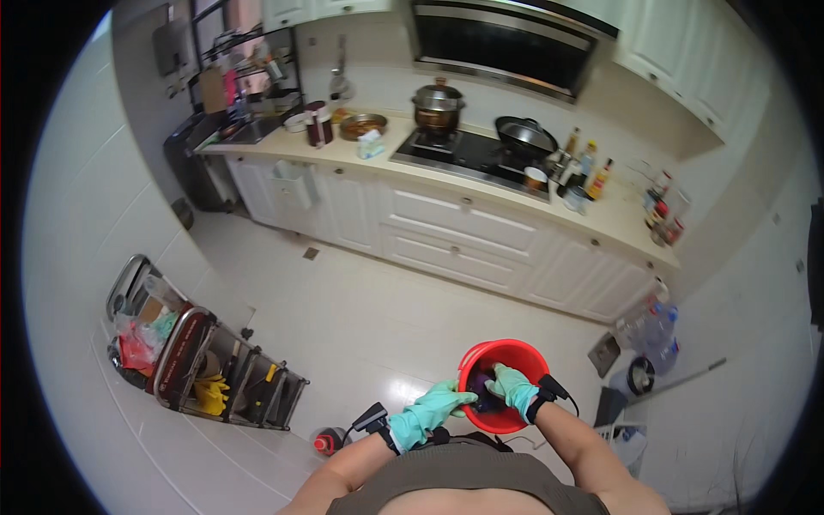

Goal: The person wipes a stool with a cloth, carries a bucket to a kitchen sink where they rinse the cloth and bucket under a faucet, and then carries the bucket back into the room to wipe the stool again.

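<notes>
Gloved hands [516,390], dark purple item [481,391] between, red bucket [525,357] around

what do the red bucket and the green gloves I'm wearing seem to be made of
Red bucket: probably smooth plastic, given its uniform colour and slight sheen. Green gloves: likely flexible rubber, fairly matte, judging by the soft wrinkles; latex or nitrile is unclear.

I'm watching the left hand [438,405] and right hand [512,389], both in mint-green rubber gloves, working inside a round, bright red plastic bucket [525,354], right at a dark purple, soft-looking item [484,398]; I can't make out the grip! Beyond, across the pale tiled floor [360,296], I've got a cream worktop [620,223] bearing a lidded, brown-and-silver metal pot [438,112].
</notes>
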### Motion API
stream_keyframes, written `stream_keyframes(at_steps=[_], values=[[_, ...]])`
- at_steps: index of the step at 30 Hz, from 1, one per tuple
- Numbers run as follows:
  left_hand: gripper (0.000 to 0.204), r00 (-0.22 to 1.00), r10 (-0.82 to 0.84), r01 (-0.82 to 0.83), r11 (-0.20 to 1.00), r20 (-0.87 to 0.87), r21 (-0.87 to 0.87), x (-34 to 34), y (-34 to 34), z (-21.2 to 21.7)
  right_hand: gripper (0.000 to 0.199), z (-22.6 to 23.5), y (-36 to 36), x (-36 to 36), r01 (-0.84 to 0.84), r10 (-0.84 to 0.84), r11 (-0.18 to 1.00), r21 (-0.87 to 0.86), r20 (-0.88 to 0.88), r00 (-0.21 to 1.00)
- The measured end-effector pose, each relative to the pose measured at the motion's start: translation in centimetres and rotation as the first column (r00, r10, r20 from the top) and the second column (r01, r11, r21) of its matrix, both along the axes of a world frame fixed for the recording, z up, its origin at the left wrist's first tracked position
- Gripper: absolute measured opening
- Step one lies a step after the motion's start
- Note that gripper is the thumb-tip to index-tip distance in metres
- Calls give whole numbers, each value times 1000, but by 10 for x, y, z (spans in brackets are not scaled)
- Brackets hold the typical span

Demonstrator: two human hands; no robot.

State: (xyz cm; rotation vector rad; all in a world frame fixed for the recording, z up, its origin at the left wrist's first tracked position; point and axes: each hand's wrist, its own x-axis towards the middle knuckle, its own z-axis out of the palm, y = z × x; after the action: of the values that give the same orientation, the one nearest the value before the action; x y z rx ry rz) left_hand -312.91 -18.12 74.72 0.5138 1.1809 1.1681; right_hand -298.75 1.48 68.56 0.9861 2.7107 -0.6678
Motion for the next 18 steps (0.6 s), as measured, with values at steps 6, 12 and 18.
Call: stream_keyframes(at_steps=[6, 12, 18], values=[[20, 964, 266, -266, 964, -2, -2, -97, -2, -7, 82, 35, -30, -144, -337, 323, 941, 26, 221, 920], [21, 857, 515, -515, 857, 8, -15, -195, -11, -5, 52, 24, -32, -313, 205, -340, 723, -660, -81, 937], [31, 715, 699, -699, 715, -10, -21, -328, -46, -29, 28, -49, -26, -495, -499, 367, 661, -561, -339, 866]])
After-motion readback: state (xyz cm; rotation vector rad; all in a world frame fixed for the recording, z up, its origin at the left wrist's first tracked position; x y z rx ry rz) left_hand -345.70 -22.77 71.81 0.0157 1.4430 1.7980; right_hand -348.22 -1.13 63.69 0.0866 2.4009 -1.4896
